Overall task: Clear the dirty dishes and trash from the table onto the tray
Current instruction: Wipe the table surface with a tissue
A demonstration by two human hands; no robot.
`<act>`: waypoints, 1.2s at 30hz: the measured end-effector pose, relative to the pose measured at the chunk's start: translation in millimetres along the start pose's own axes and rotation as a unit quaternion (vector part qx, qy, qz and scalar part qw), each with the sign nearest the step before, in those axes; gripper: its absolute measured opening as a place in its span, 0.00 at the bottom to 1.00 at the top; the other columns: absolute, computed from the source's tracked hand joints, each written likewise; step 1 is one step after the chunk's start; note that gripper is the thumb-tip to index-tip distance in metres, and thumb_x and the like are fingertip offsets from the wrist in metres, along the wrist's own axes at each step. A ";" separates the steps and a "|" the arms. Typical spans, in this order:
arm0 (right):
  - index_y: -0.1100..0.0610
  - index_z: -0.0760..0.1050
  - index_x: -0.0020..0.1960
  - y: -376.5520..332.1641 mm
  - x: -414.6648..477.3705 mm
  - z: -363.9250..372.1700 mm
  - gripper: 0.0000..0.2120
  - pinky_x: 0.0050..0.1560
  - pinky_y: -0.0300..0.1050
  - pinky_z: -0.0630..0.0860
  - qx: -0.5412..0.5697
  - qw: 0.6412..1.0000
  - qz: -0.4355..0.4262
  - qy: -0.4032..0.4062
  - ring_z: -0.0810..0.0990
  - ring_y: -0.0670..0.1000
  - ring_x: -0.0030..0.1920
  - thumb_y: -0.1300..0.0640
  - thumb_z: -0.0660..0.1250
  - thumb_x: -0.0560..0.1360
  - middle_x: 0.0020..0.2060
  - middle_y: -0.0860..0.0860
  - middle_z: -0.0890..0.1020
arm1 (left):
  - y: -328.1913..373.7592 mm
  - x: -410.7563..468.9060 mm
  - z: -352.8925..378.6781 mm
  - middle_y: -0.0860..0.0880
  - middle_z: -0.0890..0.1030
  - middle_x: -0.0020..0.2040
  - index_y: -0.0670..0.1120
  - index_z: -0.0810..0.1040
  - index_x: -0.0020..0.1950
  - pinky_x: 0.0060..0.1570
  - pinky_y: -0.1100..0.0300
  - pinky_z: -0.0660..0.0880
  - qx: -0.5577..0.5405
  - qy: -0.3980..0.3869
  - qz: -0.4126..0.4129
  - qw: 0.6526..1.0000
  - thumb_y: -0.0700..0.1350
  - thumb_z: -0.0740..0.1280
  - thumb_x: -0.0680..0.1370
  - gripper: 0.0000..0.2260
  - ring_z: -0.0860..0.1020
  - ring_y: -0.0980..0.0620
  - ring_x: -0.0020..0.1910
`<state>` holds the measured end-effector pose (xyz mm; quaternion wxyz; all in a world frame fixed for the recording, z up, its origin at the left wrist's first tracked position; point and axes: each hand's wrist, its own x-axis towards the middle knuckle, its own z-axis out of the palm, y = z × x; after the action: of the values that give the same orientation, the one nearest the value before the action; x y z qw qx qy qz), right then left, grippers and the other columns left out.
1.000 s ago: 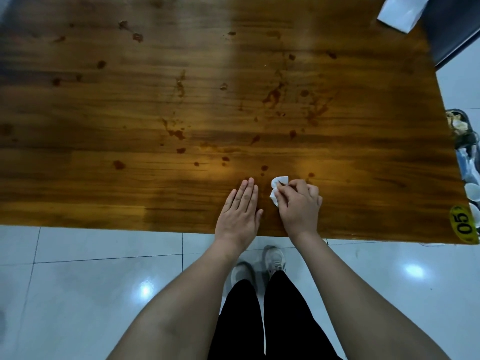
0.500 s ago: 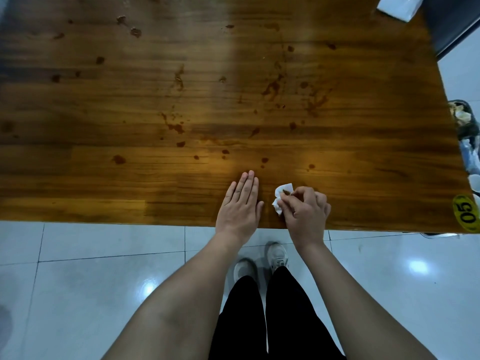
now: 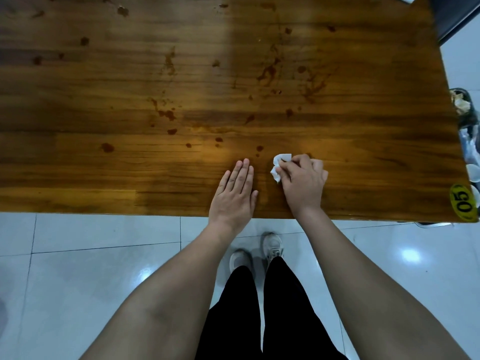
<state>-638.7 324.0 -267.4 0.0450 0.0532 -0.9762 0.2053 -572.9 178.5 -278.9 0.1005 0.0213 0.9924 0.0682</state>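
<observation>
Crumpled white tissue (image 3: 280,166) is pinched in R hand (image 3: 302,183) on table (image 3: 155,87) nr front edge, L hand (image 3: 233,193) laid flat & empty alongside; tray (image 3: 465,120) is seen off table's R edge, so R hand is judged nearer

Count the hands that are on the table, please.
2. The left hand lies flat near the front edge; the right hand, beside it, pinches a white tissue on the table.
</observation>
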 end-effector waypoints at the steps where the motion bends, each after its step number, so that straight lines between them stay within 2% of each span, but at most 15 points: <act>1: 0.56 0.84 0.48 -0.7 -2.0 -0.3 0.06 0.47 0.49 0.60 0.001 1.000 0.007 -0.003 0.74 0.62 0.50 0.55 0.71 0.74 0.48 0.54 0.81 | 0.0 0.0 0.2 0.48 0.41 0.76 0.44 0.42 0.75 0.73 0.58 0.36 0.000 -0.003 0.004 1.000 0.54 0.34 0.79 0.27 0.39 0.53 0.75; 3: 0.56 0.84 0.48 0.5 -8.5 -2.2 0.07 0.47 0.48 0.60 0.007 1.000 0.020 -0.003 0.74 0.61 0.50 0.55 0.71 0.74 0.48 0.54 0.81 | 0.6 -0.1 -0.6 0.49 0.34 0.74 0.45 0.36 0.74 0.71 0.58 0.30 0.001 -0.008 0.006 1.000 0.55 0.29 0.76 0.28 0.33 0.54 0.72; 7: 0.57 0.84 0.47 14.0 -30.5 -8.8 0.06 0.45 0.50 0.61 0.014 0.999 0.029 0.020 0.75 0.61 0.47 0.57 0.73 0.72 0.45 0.53 0.81 | 1.4 0.6 -1.6 0.50 0.31 0.72 0.45 0.32 0.73 0.70 0.58 0.29 -0.001 -0.012 0.002 1.000 0.55 0.27 0.76 0.27 0.32 0.54 0.73; 11: 0.56 0.84 0.46 23.6 -37.2 -14.4 0.07 0.43 0.49 0.61 -0.005 1.000 0.010 0.028 0.76 0.62 0.45 0.58 0.76 0.68 0.43 0.53 0.81 | 0.5 0.3 -1.6 0.50 0.31 0.73 0.45 0.33 0.73 0.69 0.59 0.27 -0.005 -0.017 -0.002 1.000 0.55 0.26 0.74 0.29 0.31 0.55 0.72; 15: 0.56 0.84 0.44 25.9 -24.2 -14.9 0.05 0.44 0.49 0.60 -0.006 1.000 0.003 0.020 0.75 0.62 0.46 0.57 0.75 0.69 0.44 0.53 0.81 | -0.4 0.0 0.1 0.49 0.38 0.75 0.44 0.39 0.75 0.71 0.59 0.30 -0.001 0.002 -0.004 1.000 0.55 0.31 0.78 0.27 0.36 0.54 0.74; 20: 0.54 0.82 0.56 29.9 15.3 -18.9 0.12 0.51 0.48 0.59 -0.002 0.997 0.064 -0.045 0.68 0.58 0.58 0.51 0.65 0.78 0.56 0.51 0.78 | 0.0 -0.6 0.1 0.50 0.36 0.75 0.45 0.38 0.75 0.71 0.59 0.30 -0.014 0.008 -0.010 1.000 0.55 0.31 0.77 0.27 0.35 0.54 0.73; 24: 0.52 0.81 0.59 35.3 44.6 -21.3 0.13 0.55 0.49 0.60 -0.020 0.995 0.075 -0.059 0.66 0.56 0.62 0.49 0.63 0.79 0.60 0.48 0.76 | -0.7 -0.2 1.3 0.50 0.37 0.75 0.45 0.39 0.75 0.72 0.59 0.31 -0.019 0.004 -0.008 1.000 0.55 0.32 0.78 0.27 0.35 0.54 0.74; 27: 0.52 0.81 0.59 36.7 49.1 -21.9 0.13 0.55 0.48 0.60 -0.025 0.995 0.072 -0.065 0.66 0.55 0.62 0.49 0.63 0.79 0.61 0.48 0.76 | -0.5 0.0 0.8 0.49 0.38 0.75 0.45 0.40 0.75 0.73 0.58 0.33 -0.025 0.005 -0.008 1.000 0.55 0.33 0.78 0.27 0.36 0.54 0.74; 31: 0.53 0.80 0.59 34.4 39.4 -23.0 0.13 0.55 0.48 0.60 -0.022 0.995 0.079 -0.062 0.66 0.55 0.62 0.50 0.62 0.80 0.60 0.49 0.76 | -0.7 0.0 0.0 0.50 0.35 0.74 0.45 0.37 0.74 0.72 0.59 0.32 -0.023 -0.003 -0.011 1.000 0.56 0.30 0.76 0.28 0.33 0.55 0.73; 36: 0.57 0.83 0.54 51.0 -6.7 -29.3 0.11 0.49 0.47 0.58 -0.003 0.996 0.084 -0.026 0.70 0.59 0.56 0.53 0.67 0.77 0.54 0.52 0.80 | 1.3 -0.4 0.6 0.50 0.34 0.74 0.46 0.36 0.74 0.71 0.59 0.31 -0.007 0.001 -0.012 1.000 0.56 0.29 0.76 0.28 0.33 0.55 0.72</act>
<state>-636.4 382.9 -261.7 0.0027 -0.0243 -0.9786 0.2043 -572.3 179.9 -279.2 0.1000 0.0086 0.9922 0.0735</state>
